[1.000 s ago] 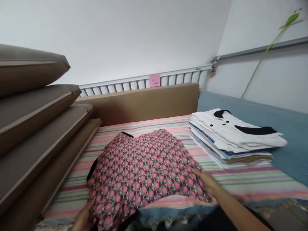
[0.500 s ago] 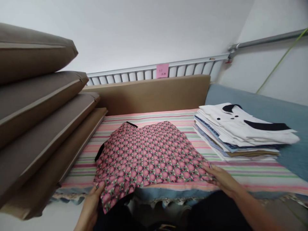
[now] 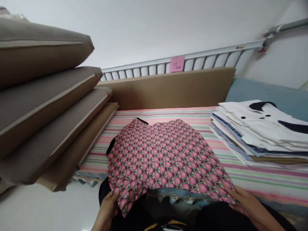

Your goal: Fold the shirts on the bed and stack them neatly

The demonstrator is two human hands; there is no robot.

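A pink and black flower-patterned garment [image 3: 166, 154] lies spread on a striped bed cover [image 3: 154, 112], its near edge hanging past the front of the bed. Black trim shows at its far left end and along its left side. My left hand [image 3: 109, 203] pinches the garment's near left corner. At the near right corner, my right hand [image 3: 243, 200] grips the cloth between thumb and fingers. The cloth between both hands is fairly taut and slightly raised off the cover.
Thick brown cushions [image 3: 55, 83] are piled at the left, overhanging the bed. A stack of folded clothes [image 3: 262, 134], white on top, sits at the right. Behind stand a brown padded board [image 3: 168, 89] and a white radiator [image 3: 141, 71] with a pink note [image 3: 177, 64].
My view has shifted left, so things appear farther right. Both hands have drawn the garment's near edge toward me, and it lies flatter and straighter.
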